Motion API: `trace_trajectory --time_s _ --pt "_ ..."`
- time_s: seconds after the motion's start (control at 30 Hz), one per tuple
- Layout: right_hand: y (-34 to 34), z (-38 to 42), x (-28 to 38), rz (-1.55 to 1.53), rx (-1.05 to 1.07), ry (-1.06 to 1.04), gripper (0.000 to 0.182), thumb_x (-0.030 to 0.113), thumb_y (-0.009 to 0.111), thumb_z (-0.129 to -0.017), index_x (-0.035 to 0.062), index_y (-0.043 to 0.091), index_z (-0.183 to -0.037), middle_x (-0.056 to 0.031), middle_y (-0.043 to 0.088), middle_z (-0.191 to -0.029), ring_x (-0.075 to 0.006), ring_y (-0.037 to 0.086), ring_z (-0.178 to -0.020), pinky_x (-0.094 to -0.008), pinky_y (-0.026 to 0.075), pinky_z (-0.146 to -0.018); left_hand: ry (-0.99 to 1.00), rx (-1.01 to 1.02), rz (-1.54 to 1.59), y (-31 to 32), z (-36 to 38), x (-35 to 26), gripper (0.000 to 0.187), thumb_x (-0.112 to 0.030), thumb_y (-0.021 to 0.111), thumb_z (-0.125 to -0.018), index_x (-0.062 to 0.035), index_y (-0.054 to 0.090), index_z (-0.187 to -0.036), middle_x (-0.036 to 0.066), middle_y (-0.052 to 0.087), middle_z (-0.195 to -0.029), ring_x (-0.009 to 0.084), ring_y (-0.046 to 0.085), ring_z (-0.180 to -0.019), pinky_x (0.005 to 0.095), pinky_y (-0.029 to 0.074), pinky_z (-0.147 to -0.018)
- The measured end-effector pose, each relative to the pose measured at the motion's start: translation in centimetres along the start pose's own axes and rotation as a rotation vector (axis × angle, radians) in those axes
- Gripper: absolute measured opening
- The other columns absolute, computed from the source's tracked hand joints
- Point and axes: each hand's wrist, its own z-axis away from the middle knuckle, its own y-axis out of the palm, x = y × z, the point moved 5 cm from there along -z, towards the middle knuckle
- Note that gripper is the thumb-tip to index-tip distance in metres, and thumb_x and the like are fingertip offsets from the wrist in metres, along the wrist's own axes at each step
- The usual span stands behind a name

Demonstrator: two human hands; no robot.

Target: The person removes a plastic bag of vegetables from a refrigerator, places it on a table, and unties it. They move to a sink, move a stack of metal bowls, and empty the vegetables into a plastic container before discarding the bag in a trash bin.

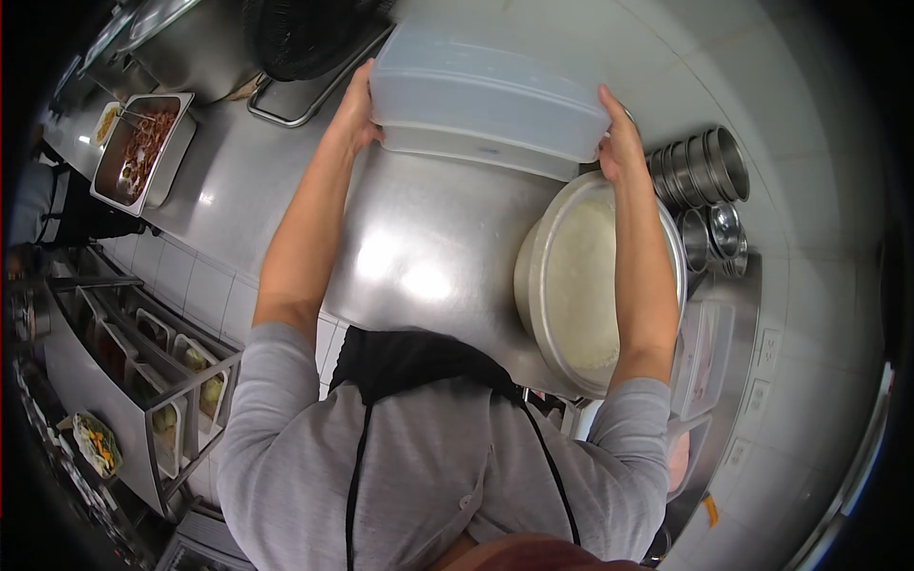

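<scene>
At the back of the steel counter (419, 238), I have a translucent plastic storage box (486, 90) between my two hands. My left hand (359, 112) grips its left end, fingers on the outer wall and thumb low near the edge. The opposite end is in my right hand (621, 138), fingers pressed on the side wall. A whitish lower layer shows under the box's near edge. Beneath my right forearm stands a large round tub (531, 271) with a pale, smooth mass inside.
Stacked steel cups (700, 167) lie along the right wall, with plastic containers (706, 366) nearer me. To the left sit a steel pan (179, 157) of reddish-brown food and a large pot (190, 48). A person (62, 200) stands at far left, beyond a rack (143, 400) of food containers.
</scene>
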Motion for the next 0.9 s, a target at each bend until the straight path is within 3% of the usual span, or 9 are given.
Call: trace_trajectory --time_s 0.13,0.27,0.53,0.63,0.77,0.9 --pt "-0.4 -0.5 0.6 -0.002 0.029 -0.072 0.081 0.056 0.072 -0.085 0.0005 0.051 -0.14 -0.018 0.051 -0.141 -0.0335 0.046 -0.131 -0.0432 0.035 -0.108 0.132 0.115 0.029 -0.7 -2.1 0.7 0.069 -0.056 0.037 -0.102 -0.0034 0.046 -0.146 0.016 0.049 -0.148 0.0283 0.042 -0.139 0.0428 0.028 -0.117" --pt "-0.9 0.6 2.0 0.015 -0.046 -0.082 0.075 0.054 0.069 -0.088 0.0012 0.052 -0.139 -0.0153 0.055 -0.138 -0.0298 0.05 -0.127 -0.0433 0.037 -0.108 0.219 0.08 0.024 0.4 0.5 -1.0 0.069 -0.055 0.038 -0.102 -0.0034 0.046 -0.146 0.015 0.049 -0.148 0.0271 0.043 -0.139 0.0419 0.028 -0.116" --pt "-3.3 5.8 4.2 -0.238 -0.112 -0.164 0.061 0.051 0.057 -0.099 0.0024 0.055 -0.137 -0.011 0.058 -0.137 -0.0243 0.05 -0.129 -0.0405 0.039 -0.108 0.391 0.085 0.164 1.7 5.6 -2.6 0.066 -0.053 0.043 -0.102 -0.0035 0.045 -0.146 0.013 0.049 -0.148 0.0266 0.044 -0.138 0.0405 0.028 -0.117" --pt "-3.4 9.6 3.5 -0.353 -0.099 -0.122 0.056 0.047 0.055 -0.101 0.002 0.056 -0.135 -0.0114 0.06 -0.134 -0.024 0.055 -0.124 -0.0399 0.044 -0.105 0.369 0.13 0.265 0.2 7.2 -1.7 0.052 -0.047 0.039 -0.105 -0.008 0.053 -0.137 0.006 0.058 -0.137 0.0207 0.051 -0.129 0.0388 0.037 -0.111" --pt "-2.2 15.1 1.9 -0.397 -0.068 -0.097 0.049 0.039 0.058 -0.102 0.0001 0.057 -0.132 -0.0129 0.066 -0.123 -0.025 0.064 -0.112 -0.0373 0.051 -0.099 0.254 0.214 0.348 -1.8 8.3 1.2 0.049 -0.044 0.04 -0.105 -0.008 0.056 -0.133 0.004 0.06 -0.134 0.0199 0.053 -0.126 0.0379 0.039 -0.107" --pt "-0.7 21.2 0.7 -0.398 -0.148 -0.153 0.048 0.035 0.061 -0.1 -0.0014 0.057 -0.131 -0.0123 0.067 -0.12 -0.0231 0.066 -0.109 -0.0355 0.052 -0.096 0.188 0.266 0.309 -4.8 7.5 5.5 0.052 -0.046 0.044 -0.103 -0.0054 0.057 -0.132 0.007 0.061 -0.131 0.0197 0.053 -0.126 0.037 0.038 -0.107"
